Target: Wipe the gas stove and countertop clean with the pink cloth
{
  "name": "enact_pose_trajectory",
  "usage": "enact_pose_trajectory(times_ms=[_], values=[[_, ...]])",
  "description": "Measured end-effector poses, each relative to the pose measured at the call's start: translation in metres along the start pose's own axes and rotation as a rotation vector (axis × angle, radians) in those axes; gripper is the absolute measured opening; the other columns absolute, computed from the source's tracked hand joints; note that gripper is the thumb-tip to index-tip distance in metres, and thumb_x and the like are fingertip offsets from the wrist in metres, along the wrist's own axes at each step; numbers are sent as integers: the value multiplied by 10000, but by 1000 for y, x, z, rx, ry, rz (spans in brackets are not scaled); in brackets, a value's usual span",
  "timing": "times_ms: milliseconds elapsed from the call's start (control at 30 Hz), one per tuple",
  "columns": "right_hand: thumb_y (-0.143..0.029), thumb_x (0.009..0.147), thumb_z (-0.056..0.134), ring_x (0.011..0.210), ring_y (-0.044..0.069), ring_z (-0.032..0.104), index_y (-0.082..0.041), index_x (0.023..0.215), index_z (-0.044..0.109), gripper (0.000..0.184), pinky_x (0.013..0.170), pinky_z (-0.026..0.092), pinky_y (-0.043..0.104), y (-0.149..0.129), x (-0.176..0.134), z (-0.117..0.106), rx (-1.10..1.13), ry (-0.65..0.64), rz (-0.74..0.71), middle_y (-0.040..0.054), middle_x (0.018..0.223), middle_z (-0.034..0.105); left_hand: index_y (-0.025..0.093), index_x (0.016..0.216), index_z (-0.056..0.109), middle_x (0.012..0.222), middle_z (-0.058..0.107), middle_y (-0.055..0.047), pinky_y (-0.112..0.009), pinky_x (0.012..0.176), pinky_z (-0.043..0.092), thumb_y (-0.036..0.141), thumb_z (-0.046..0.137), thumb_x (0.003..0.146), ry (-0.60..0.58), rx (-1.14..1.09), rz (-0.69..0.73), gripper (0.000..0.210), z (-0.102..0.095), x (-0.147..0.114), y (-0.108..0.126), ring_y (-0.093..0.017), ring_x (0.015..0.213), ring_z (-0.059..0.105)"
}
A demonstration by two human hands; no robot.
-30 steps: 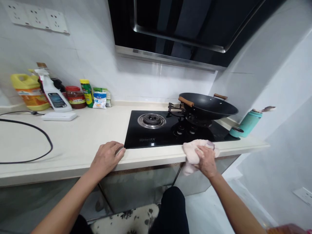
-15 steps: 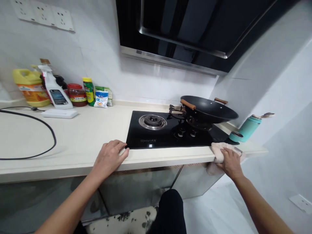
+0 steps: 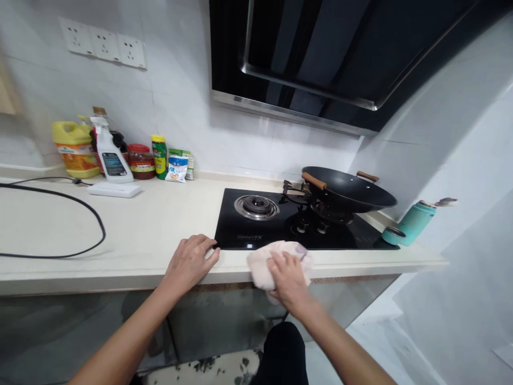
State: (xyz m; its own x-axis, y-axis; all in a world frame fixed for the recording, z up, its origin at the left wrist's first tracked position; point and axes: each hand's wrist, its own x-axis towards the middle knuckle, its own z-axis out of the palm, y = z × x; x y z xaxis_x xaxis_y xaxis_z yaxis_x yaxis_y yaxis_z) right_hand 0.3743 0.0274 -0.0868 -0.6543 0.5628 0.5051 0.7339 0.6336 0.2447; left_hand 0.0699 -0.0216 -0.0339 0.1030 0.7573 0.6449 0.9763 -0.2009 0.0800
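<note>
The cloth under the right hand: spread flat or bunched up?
Bunched up. The cloth sits in a crumpled wad on the counter's front edge, under the right hand.

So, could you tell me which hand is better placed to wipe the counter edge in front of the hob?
The right hand, probably. It presses the pink cloth on the counter edge just before the black hob. The left hand lies flat and bare on the counter beside it.

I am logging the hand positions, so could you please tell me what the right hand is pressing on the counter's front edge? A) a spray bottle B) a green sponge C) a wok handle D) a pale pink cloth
D: the right hand lies on a pale pink cloth at the counter's front edge, before the black hob.
</note>
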Motion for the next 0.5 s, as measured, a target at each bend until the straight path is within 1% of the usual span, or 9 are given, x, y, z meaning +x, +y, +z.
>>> enact_pose_trajectory(times_ms=[67, 133, 167, 233, 300, 367, 433, 500], values=[[-443, 588, 940, 1233, 399, 463, -202, 1370, 526, 917, 987, 379, 538, -39, 30, -4, 80, -14, -140, 171, 1448, 530, 200, 1015, 721, 1020, 738, -88, -407, 845, 451, 340, 512, 966, 2, -12, -4, 256, 0, -1, -3, -273, 987, 670], [-481, 651, 901, 1239, 382, 466, -217, 1406, 490, 900, 975, 400, 517, -67, 56, -11, 140, -16, -263, 156, 1470, 504, 207, 1014, 712, 1030, 741, -82, -406, 863, 452, 340, 495, 979, 0, -44, -18, 257, -1, -3, -7, -267, 1002, 670], [-488, 672, 886, 1222, 368, 479, -215, 1409, 486, 882, 958, 415, 500, -75, 66, -16, 158, -23, -305, 151, 1461, 508, 211, 1009, 708, 1036, 743, -79, -404, 872, 453, 336, 481, 985, -4, -66, -29, 260, -1, -4, -9, -262, 1004, 670], [-490, 709, 861, 1202, 347, 495, -209, 1412, 485, 846, 941, 433, 470, -78, 76, -24, 181, -36, -367, 138, 1455, 515, 220, 996, 703, 1044, 746, -72, -398, 881, 454, 331, 463, 990, -14, -104, -52, 264, -1, -4, -14, -253, 998, 672], [-473, 743, 841, 1242, 339, 481, -222, 1432, 477, 819, 978, 422, 461, -66, 72, -28, 201, -45, -387, 116, 1489, 502, 222, 983, 702, 1035, 748, -70, -397, 881, 455, 341, 470, 979, -17, -110, -64, 260, -1, -4, -16, -255, 992, 673], [-440, 759, 835, 1321, 336, 441, -251, 1458, 464, 814, 1049, 379, 468, -42, 56, -28, 231, -50, -353, 97, 1544, 467, 221, 963, 703, 1020, 750, -71, -399, 874, 456, 352, 473, 968, -16, -96, -64, 265, -1, -3, -16, -262, 994, 674], [-386, 729, 861, 1373, 334, 410, -265, 1454, 479, 829, 1099, 334, 477, -10, 32, -23, 248, -59, -263, 96, 1571, 445, 220, 952, 706, 1018, 751, -72, -397, 861, 458, 359, 465, 962, -17, -88, -69, 279, -1, -2, -14, -268, 997, 675], [-321, 668, 893, 1389, 345, 400, -261, 1427, 514, 851, 1115, 314, 489, 28, 2, -17, 223, -64, -154, 107, 1572, 447, 219, 960, 707, 1028, 753, -71, -395, 854, 460, 367, 455, 962, -26, -89, -76, 292, -2, -2, -12, -267, 991, 676]])
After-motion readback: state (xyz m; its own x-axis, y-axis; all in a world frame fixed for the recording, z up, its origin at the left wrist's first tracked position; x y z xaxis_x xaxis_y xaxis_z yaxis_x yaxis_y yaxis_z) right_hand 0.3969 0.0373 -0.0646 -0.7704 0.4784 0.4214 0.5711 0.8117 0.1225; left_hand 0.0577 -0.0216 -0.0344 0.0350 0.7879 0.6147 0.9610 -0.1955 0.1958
